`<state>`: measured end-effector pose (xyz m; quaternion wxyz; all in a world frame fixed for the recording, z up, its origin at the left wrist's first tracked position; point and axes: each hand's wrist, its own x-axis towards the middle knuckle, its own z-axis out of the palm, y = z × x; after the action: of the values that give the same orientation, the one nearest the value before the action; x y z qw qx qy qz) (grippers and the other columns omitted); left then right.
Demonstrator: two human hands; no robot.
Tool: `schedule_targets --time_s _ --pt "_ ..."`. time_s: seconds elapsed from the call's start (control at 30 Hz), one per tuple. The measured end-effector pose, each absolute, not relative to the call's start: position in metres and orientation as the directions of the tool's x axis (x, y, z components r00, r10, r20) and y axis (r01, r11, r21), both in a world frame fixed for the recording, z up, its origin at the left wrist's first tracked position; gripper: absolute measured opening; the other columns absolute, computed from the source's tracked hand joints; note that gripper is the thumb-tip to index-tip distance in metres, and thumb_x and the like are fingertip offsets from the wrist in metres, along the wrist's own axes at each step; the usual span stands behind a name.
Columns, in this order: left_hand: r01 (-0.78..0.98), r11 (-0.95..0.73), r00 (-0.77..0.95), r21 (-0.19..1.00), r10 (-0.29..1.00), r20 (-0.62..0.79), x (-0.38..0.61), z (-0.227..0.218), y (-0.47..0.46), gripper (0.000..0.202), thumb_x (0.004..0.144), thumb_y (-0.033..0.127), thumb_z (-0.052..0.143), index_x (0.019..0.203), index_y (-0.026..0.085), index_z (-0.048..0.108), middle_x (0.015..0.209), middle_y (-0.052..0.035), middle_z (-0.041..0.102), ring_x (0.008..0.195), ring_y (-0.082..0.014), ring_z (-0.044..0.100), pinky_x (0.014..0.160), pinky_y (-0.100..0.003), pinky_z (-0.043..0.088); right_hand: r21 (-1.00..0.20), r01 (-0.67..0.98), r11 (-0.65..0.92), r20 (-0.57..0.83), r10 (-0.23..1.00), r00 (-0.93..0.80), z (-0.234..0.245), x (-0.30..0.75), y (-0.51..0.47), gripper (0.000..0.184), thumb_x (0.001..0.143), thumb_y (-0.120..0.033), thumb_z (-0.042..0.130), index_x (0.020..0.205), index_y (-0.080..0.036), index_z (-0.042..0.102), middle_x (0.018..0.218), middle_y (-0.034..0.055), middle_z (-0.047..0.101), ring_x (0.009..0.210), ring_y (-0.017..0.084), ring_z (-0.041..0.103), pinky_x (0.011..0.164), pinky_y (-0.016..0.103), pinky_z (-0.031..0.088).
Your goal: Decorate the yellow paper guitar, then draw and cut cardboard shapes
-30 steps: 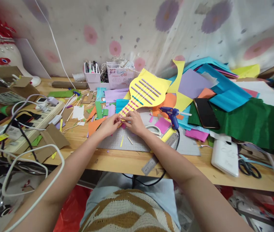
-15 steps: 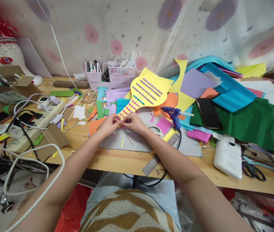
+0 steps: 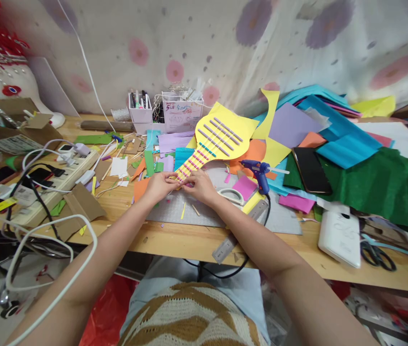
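Observation:
A yellow paper lute (image 3: pixel 242 126) lies at a slant on the grey cutting mat (image 3: pixel 207 214), its wide body pointing away to the right. Grey bars cross the body, while teal and pink strips cross its narrow neck. Thin white strings (image 3: pixel 198 156) run lengthwise down to the neck's near end. There my left hand (image 3: pixel 161 186) and my right hand (image 3: pixel 202 186) meet, fingertips closed in a pinch on the string ends. The fingers partly cover the neck's tip, and the exact hold is too small to make out.
A blue glue gun (image 3: pixel 257 172) lies right of my hands, its cord trailing over the front edge. Near it are a metal ruler (image 3: pixel 225 247) and a white tape ring (image 3: pixel 230 195). Coloured paper, a phone (image 3: pixel 312 169) and scissors (image 3: pixel 377 254) lie right; a power strip (image 3: pixel 52 187) left.
Both hands stay at the neck's near end with only small finger shifts. The lute keeps its place; the whole view has moved very slightly.

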<state>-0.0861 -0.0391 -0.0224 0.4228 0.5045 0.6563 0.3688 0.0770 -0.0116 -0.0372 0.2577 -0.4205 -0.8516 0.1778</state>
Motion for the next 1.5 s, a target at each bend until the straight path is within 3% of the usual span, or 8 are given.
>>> schedule_targets --time_s 0.3,0.57,0.87,1.1,1.5 --pt "0.446 0.188 -0.142 0.875 0.98 -0.138 -0.087 -0.025 -0.039 0.046 0.055 0.027 0.07 0.099 0.012 0.067 0.055 0.0008 0.066 0.058 -0.0164 0.062 0.056 -0.025 0.045 -0.575 0.587 0.57 0.296 0.814 -0.5 -0.038 0.076 -0.012 0.011 0.075 -0.028 0.065 0.078 -0.022 0.074 0.068 0.0031 0.057 0.074 0.016 0.049 0.071 0.031 0.036" --pt "0.482 0.056 -0.051 0.875 0.998 -0.036 -0.088 -0.026 -0.039 0.056 0.058 0.025 0.069 0.112 0.017 0.057 0.071 -0.0023 0.073 0.068 -0.0182 0.066 0.064 -0.027 0.048 -0.581 0.596 0.554 0.281 0.824 -0.492 -0.036 0.075 -0.013 0.011 0.075 -0.027 0.065 0.077 -0.021 0.074 0.067 0.0032 0.058 0.076 0.017 0.05 0.072 0.031 0.036" --pt "0.486 0.095 -0.098 0.869 0.994 -0.054 -0.089 -0.029 -0.039 0.057 0.053 0.03 0.075 0.104 0.018 0.052 0.07 -0.0015 0.072 0.07 -0.0199 0.067 0.066 -0.029 0.047 -0.602 0.572 0.556 0.241 0.81 -0.534 -0.041 0.076 -0.009 0.012 0.075 -0.024 0.065 0.081 -0.021 0.075 0.072 0.0036 0.061 0.078 0.017 0.052 0.073 0.029 0.037" --pt "0.5 0.05 -0.122 0.865 0.992 0.013 -0.087 -0.035 -0.041 0.055 0.055 0.023 0.07 0.099 0.021 0.038 0.065 0.005 0.066 0.064 -0.0146 0.063 0.063 -0.025 0.043 -0.584 0.556 0.591 0.257 0.785 -0.563 -0.04 0.076 -0.009 0.013 0.076 -0.026 0.064 0.081 -0.021 0.075 0.074 0.0038 0.064 0.078 0.016 0.053 0.075 0.03 0.036" --pt "0.435 0.083 -0.179 0.897 0.984 -0.005 -0.101 -0.034 -0.052 0.052 0.054 0.027 0.071 0.091 0.021 0.035 0.063 0.0063 0.061 0.055 -0.0107 0.056 0.055 -0.021 0.038 -0.473 0.573 0.669 0.36 0.741 -0.567 -0.037 0.081 -0.009 0.011 0.077 -0.023 0.061 0.075 -0.017 0.071 0.07 0.0037 0.06 0.072 0.016 0.048 0.069 0.029 0.032"
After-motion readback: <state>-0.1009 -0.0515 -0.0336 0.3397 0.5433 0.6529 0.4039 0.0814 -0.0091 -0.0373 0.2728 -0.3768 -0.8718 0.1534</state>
